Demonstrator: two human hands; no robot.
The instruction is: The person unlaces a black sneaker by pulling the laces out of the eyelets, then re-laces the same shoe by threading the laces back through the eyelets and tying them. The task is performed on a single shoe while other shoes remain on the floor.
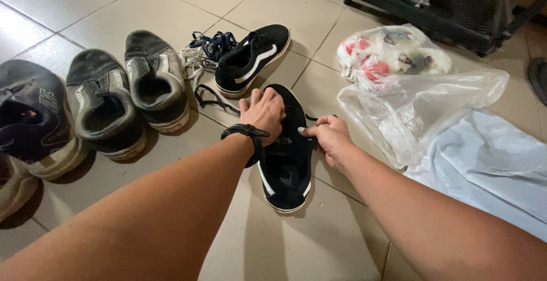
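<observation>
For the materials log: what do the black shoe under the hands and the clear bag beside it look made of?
Black shoe: matte black fabric or suede, unclear which, on a white rubbery sole rim. Clear bag: thin glossy plastic film, see-through and crumpled.

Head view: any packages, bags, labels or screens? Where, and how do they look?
Clear plastic bag, empty and crumpled, on the tiled floor right of the right hand.
Knotted clear plastic bag with red-and-white contents, rounded, behind it.
Pale blue plastic sheet, flat, far right.
No screens or signs.
</observation>
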